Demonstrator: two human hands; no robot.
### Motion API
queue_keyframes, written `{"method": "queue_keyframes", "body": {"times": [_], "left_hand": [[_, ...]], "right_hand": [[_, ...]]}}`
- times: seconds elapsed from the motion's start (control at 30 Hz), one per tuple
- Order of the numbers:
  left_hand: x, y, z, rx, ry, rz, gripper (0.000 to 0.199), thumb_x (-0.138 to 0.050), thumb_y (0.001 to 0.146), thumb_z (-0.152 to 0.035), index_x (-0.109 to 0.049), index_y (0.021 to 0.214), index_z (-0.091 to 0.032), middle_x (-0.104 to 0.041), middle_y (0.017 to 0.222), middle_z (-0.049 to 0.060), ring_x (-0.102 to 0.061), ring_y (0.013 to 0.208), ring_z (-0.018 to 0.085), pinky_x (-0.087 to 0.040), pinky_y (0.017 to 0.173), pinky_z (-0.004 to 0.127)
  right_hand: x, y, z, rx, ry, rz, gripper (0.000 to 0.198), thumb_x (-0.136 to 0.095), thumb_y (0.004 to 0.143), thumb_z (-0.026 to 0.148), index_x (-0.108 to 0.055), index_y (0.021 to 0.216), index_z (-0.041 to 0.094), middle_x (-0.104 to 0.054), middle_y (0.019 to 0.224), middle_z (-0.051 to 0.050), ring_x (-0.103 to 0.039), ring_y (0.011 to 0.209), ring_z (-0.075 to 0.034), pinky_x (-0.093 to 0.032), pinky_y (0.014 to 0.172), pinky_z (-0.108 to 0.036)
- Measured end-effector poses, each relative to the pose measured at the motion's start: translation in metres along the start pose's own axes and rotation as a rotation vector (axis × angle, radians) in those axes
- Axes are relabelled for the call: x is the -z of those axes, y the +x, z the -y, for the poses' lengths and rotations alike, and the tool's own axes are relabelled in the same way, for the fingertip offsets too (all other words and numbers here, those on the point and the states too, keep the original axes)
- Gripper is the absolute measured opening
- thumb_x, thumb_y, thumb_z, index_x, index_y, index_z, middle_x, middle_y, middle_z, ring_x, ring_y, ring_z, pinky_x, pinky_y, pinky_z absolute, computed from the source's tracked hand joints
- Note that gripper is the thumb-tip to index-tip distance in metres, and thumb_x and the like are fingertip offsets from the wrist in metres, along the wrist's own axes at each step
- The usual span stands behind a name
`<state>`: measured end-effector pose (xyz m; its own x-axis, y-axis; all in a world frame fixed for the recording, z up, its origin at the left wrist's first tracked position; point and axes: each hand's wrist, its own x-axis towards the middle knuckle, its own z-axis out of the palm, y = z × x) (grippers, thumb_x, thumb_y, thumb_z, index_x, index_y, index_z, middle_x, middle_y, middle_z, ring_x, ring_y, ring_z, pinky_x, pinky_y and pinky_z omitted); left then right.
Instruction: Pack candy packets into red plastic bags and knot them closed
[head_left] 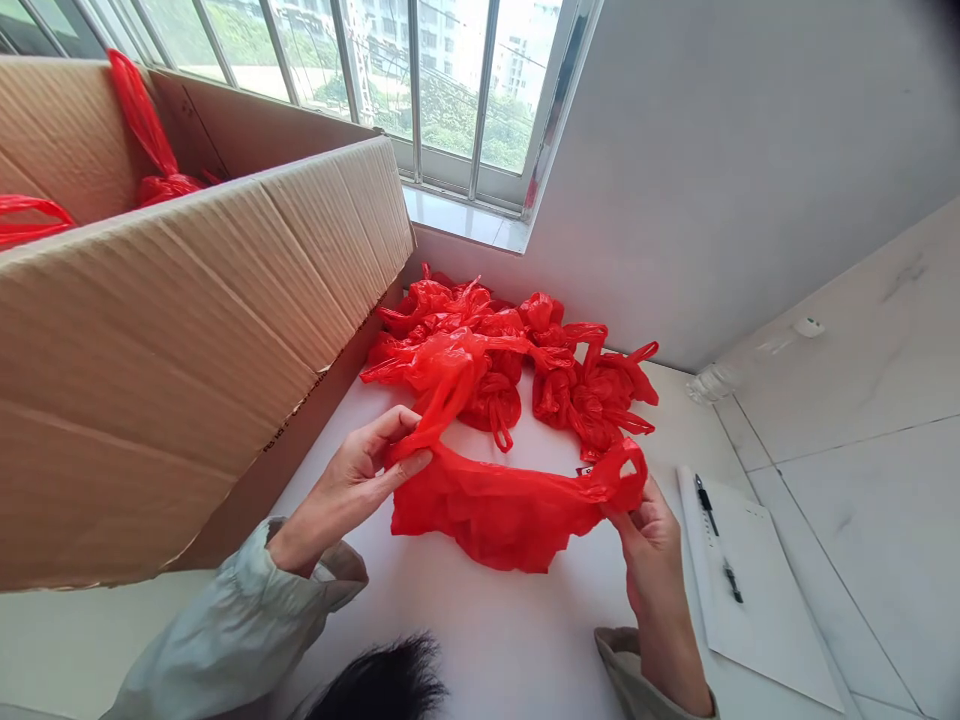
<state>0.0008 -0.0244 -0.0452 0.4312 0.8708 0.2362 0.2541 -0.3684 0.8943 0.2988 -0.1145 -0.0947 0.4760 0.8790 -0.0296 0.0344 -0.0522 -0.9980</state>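
A red plastic bag point(495, 510) is stretched between my two hands above the white table. My left hand point(356, 480) pinches it near its left handle, which rises up and away from me. At the other end my right hand point(649, 525) grips the bag by the right handle loop. Something bulky shows faintly through the thin plastic, but I cannot make out what. Just beyond lies a heap of knotted red plastic bags point(559, 385), whose contents are hidden.
A large cardboard box point(202, 350) stands at the left with more red bags point(169, 188) inside. On the right lie a notebook point(772, 600) and a black pen point(706, 505). A clear glass point(709, 383) stands by the wall. A barred window point(450, 90) is behind.
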Motion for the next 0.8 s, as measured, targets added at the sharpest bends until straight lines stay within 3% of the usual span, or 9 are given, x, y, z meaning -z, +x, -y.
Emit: {"method": "queue_keyframes", "body": {"times": [0.13, 0.2, 0.3, 0.4, 0.5, 0.6, 0.67, 0.8], "left_hand": [[-0.001, 0.001, -0.013, 0.074, -0.269, -0.030, 0.014, -0.062, 0.092, -0.031, -0.051, 0.092, -0.021, -0.050, 0.087, -0.002, -0.051, 0.077, 0.011, -0.047, 0.067, 0.019], [0.000, 0.001, -0.019, 0.044, -0.255, -0.029, 0.016, -0.064, 0.090, -0.030, -0.053, 0.099, -0.023, -0.052, 0.093, -0.002, -0.053, 0.079, 0.010, -0.048, 0.069, 0.018], [0.001, 0.003, -0.025, -0.041, -0.072, -0.047, 0.023, -0.070, 0.086, -0.028, -0.055, 0.103, -0.024, -0.056, 0.095, -0.003, -0.056, 0.081, 0.010, -0.048, 0.073, 0.019], [-0.003, 0.004, -0.029, -0.121, 0.211, -0.113, 0.016, -0.070, 0.086, -0.024, -0.058, 0.096, -0.023, -0.061, 0.087, -0.005, -0.058, 0.076, 0.010, -0.046, 0.070, 0.018], [-0.005, 0.002, -0.032, -0.193, 0.349, -0.123, 0.004, -0.063, 0.092, -0.021, -0.062, 0.095, -0.023, -0.065, 0.090, -0.005, -0.060, 0.078, 0.010, -0.045, 0.067, 0.020], [-0.005, -0.002, -0.037, -0.249, 0.393, -0.155, 0.011, -0.058, 0.095, -0.019, -0.067, 0.100, -0.024, -0.063, 0.102, -0.002, -0.060, 0.090, 0.012, -0.046, 0.078, 0.022], [-0.003, -0.004, -0.041, -0.277, 0.439, -0.216, 0.018, -0.058, 0.096, -0.019, -0.069, 0.107, -0.026, -0.057, 0.104, -0.001, -0.057, 0.089, 0.011, -0.044, 0.080, 0.023], [0.002, -0.007, -0.045, -0.266, 0.466, -0.284, 0.024, -0.055, 0.097, -0.020, -0.069, 0.115, -0.028, -0.051, 0.087, -0.002, -0.050, 0.071, 0.009, -0.041, 0.063, 0.021]], "right_hand": [[0.006, -0.009, 0.008, -0.024, -0.007, 0.027, 0.045, -0.075, 0.076, 0.042, -0.058, 0.113, 0.023, -0.069, 0.110, -0.009, -0.066, 0.093, -0.022, -0.054, 0.075, -0.033], [0.008, -0.013, 0.015, 0.016, -0.073, 0.098, 0.040, -0.073, 0.078, 0.041, -0.058, 0.111, 0.023, -0.068, 0.110, -0.009, -0.065, 0.097, -0.022, -0.054, 0.079, -0.034], [0.005, -0.019, 0.028, 0.122, -0.217, 0.226, 0.043, -0.070, 0.082, 0.038, -0.055, 0.121, 0.025, -0.063, 0.121, -0.009, -0.061, 0.109, -0.023, -0.052, 0.091, -0.039], [-0.005, -0.026, 0.044, 0.353, -0.348, 0.196, 0.043, -0.069, 0.084, 0.032, -0.054, 0.125, 0.027, -0.059, 0.126, -0.008, -0.058, 0.115, -0.023, -0.048, 0.097, -0.042], [-0.023, -0.035, 0.063, 0.738, -0.444, 0.032, 0.030, -0.065, 0.086, 0.017, -0.061, 0.115, 0.026, -0.061, 0.112, -0.006, -0.059, 0.106, -0.021, -0.048, 0.094, -0.040], [-0.045, -0.039, 0.078, 1.010, -0.523, 0.097, 0.028, -0.058, 0.087, 0.004, -0.063, 0.108, 0.022, -0.063, 0.102, -0.006, -0.059, 0.098, -0.020, -0.049, 0.091, -0.038], [-0.060, -0.038, 0.080, 1.071, -0.640, 0.226, 0.028, -0.055, 0.089, 0.003, -0.063, 0.110, 0.020, -0.066, 0.103, -0.006, -0.058, 0.100, -0.021, -0.047, 0.094, -0.040], [-0.073, -0.030, 0.068, 1.072, -0.981, 0.371, 0.027, -0.044, 0.094, 0.002, -0.065, 0.099, 0.019, -0.069, 0.090, -0.003, -0.060, 0.088, -0.020, -0.037, 0.104, -0.049]]}}
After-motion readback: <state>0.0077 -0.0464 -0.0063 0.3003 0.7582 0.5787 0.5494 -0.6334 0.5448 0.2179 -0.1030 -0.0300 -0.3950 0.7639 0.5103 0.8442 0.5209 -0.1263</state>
